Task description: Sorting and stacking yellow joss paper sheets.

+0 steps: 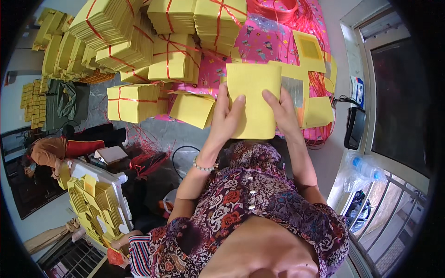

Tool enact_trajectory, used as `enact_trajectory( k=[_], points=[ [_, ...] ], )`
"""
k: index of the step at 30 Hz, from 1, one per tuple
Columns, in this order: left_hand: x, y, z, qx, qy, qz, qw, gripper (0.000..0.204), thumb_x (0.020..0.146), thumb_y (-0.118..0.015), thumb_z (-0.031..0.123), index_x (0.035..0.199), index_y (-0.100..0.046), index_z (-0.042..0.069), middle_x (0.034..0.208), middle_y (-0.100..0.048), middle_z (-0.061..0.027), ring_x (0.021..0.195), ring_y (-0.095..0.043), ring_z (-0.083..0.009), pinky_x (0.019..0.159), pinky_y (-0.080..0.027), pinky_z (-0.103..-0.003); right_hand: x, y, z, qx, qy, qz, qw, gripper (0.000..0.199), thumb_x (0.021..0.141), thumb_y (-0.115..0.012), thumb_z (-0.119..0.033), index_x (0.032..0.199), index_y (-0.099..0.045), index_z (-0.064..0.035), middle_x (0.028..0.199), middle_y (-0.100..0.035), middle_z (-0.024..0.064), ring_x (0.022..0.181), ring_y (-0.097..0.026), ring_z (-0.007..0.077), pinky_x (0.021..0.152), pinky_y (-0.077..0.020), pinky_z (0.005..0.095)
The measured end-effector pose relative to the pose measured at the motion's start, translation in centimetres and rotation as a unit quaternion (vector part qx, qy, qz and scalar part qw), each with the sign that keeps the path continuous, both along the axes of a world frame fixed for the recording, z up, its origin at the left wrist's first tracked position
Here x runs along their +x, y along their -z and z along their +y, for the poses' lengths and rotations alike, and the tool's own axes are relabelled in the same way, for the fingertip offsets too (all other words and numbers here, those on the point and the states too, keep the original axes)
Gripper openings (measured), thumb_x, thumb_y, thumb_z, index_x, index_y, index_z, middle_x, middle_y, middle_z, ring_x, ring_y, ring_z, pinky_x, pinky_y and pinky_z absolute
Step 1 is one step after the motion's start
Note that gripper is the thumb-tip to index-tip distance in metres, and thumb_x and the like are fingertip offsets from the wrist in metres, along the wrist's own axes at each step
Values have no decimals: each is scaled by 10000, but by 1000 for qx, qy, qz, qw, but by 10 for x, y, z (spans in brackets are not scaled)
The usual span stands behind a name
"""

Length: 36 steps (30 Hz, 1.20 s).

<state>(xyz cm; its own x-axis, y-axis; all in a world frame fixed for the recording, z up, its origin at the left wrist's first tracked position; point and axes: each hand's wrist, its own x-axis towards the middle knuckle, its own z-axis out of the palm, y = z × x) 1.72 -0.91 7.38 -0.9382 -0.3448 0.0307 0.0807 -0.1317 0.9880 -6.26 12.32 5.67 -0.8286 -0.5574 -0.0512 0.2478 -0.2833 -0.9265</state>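
Observation:
Upright in front of my chest is a stack of yellow paper [252, 103], its broad face toward me. My left hand [227, 112] presses its left edge, thumb lying on the face. On the opposite edge my right hand [283, 110] grips the same way; the fingers of both hands are partly hidden behind. How thick the stack is I cannot tell. Just left of it, a loose yellow paper pile [192, 110] rests tilted at the table's edge. Beyond my right hand lie more yellow sheets [318, 112] and a grey-silver patch on a sheet [293, 90].
Yellow bundles [132, 103] tied with red strapping stand in piles at the far left. A pink patterned cloth [259, 41] covers the table, with a coil of red strap [278, 10] at the back. Two people work at a white table [121, 204] on the left. A barred window [394, 227] is at right.

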Motion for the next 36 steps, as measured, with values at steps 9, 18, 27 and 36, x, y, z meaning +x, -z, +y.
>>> enact_trajectory(
  k=[9, 18, 27, 36],
  points=[
    [-22, 17, -19, 105, 1, -112, 988, 318, 942, -507, 100, 1231, -424, -3, 1146, -573, -100, 1052, -540, -144, 896, -425, -280, -19, 22, -15, 30, -14, -136, 990, 350, 919, -588, -233, 1165, -544, 12, 1011, -635, 71, 867, -621, 113, 742, -511, 260],
    [-24, 25, -21, 109, -7, -92, 990, 323, 935, -517, 95, 1229, -430, -5, 1162, -569, -97, 1062, -537, -147, 914, -416, -277, -20, 28, -17, 25, -18, -132, 991, 348, 917, -594, -214, 1172, -533, 15, 1011, -637, 72, 868, -627, 121, 739, -520, 272],
    [-7, 17, -7, 101, -30, -46, 993, 386, 933, -495, 62, 1295, -380, -6, 1212, -536, -94, 1100, -511, -143, 930, -408, -285, -12, 24, -10, 25, -18, 53, 998, 402, 911, -599, -132, 1262, -455, 4, 1128, -583, 67, 1012, -556, 111, 864, -463, 268],
    [2, 16, 10, -5, -73, 41, 996, 317, 938, -477, 68, 1236, -395, -5, 1123, -535, -91, 1032, -490, -125, 886, -407, -271, -6, 19, 1, -7, -40, 64, 997, 413, 908, -608, -137, 1262, -448, 1, 1138, -581, 69, 1019, -553, 113, 867, -459, 270]
  ],
)
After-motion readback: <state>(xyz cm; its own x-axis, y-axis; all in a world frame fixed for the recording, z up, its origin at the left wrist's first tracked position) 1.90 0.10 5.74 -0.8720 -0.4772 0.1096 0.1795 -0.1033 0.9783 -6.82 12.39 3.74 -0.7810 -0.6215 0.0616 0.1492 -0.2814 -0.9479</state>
